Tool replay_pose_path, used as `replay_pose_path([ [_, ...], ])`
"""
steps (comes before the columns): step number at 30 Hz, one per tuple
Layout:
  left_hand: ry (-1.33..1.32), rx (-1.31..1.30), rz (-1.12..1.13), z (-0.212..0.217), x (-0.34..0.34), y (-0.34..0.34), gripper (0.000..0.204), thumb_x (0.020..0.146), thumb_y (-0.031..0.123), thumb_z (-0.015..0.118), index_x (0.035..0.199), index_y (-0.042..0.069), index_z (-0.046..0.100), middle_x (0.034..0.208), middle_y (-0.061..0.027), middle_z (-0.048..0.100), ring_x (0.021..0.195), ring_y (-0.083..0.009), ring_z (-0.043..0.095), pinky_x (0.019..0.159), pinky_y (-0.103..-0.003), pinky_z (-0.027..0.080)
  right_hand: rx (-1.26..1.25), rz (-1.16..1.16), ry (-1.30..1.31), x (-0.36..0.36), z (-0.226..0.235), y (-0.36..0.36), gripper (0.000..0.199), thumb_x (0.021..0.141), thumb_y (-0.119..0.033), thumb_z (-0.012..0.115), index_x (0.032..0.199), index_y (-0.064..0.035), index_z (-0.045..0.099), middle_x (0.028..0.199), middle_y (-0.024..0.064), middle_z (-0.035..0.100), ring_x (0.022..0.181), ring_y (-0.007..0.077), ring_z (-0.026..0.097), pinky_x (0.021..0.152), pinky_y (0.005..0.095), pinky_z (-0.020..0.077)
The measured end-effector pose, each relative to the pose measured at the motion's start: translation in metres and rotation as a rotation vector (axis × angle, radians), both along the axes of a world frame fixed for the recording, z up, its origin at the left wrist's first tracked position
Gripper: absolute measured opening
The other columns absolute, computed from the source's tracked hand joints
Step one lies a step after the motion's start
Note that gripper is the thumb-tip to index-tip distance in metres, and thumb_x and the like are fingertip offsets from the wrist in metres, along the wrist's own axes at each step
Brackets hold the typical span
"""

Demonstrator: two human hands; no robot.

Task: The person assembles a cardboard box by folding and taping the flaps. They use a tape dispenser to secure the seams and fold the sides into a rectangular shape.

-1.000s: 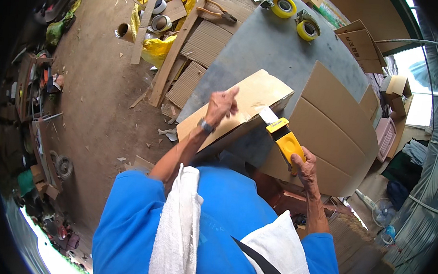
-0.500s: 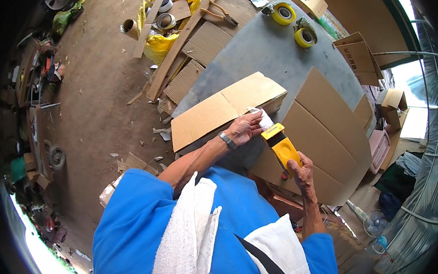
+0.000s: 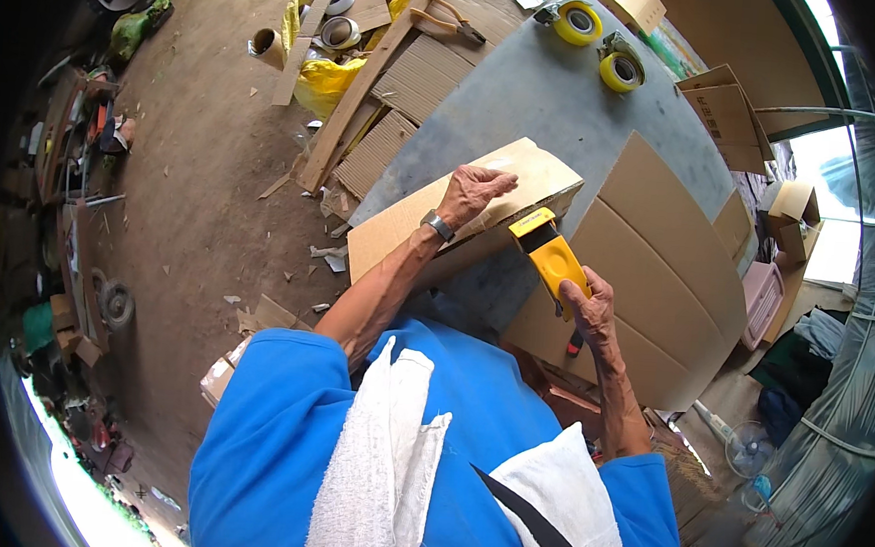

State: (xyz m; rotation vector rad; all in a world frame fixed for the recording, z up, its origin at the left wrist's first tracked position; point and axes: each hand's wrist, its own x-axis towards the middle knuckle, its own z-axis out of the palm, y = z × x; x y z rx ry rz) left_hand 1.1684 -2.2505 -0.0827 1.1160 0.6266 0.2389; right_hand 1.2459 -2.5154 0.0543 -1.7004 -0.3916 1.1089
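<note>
My left hand [image 3: 474, 196] rests over the top of a long, narrow cardboard box [image 3: 394, 241], near its right end. Its fingers are curled and pressed together; what they hold, if anything, is hidden. A shiny patch that looks like clear tape [image 3: 502, 164] shows on the box top beside them. In my right hand [image 3: 594, 305] is a yellow tape dispenser [image 3: 551, 260], gripped by its lower end. The dispenser's head points up and left, close to the box's near right edge. A large creased cardboard sheet [image 3: 649, 256] lies just right of that hand.
Two yellow tape rolls in dispensers [image 3: 622, 72] stand at the grey table's [image 3: 488, 106] far end. Pliers [image 3: 453, 19] lie by a wooden strip [image 3: 363, 94] on the left. Beyond is a yellow bag [image 3: 326, 86] with scraps. A red and black object [image 3: 574, 343] lies below the dispenser.
My left hand has moved up and left onto the box top, away from the dispenser head. The white strip between them no longer shows. My right hand and dispenser have shifted slightly up and left.
</note>
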Motion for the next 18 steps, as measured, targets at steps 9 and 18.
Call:
replay_pose_path([
  [9,0.560,0.698,-0.314,0.003,-0.005,-0.007,0.053,0.087,0.033,0.074,0.123,-0.005,0.064,0.102,-0.0229,0.073,0.096,-0.0297,0.070,0.085,-0.035,0.054,-0.091,0.002,0.000,-0.010,-0.049,-0.022,0.039,0.091,-0.040,0.073,0.101,-0.0037,0.063,0.079,0.0009,0.062,0.064,0.0082,0.059,0.057,0.0233,0.0490],
  [18,0.260,1.247,-0.642,0.003,-0.037,-0.032,0.098,0.072,0.022,0.081,0.149,-0.004,0.027,0.155,-0.0282,0.032,0.142,-0.0383,0.036,0.117,-0.039,0.034,-0.035,0.032,0.034,-0.003,-0.062,-0.023,0.032,0.092,-0.035,0.072,0.097,-0.0042,0.063,0.080,-0.0003,0.063,0.068,0.0079,0.058,0.061,0.0236,0.0477],
])
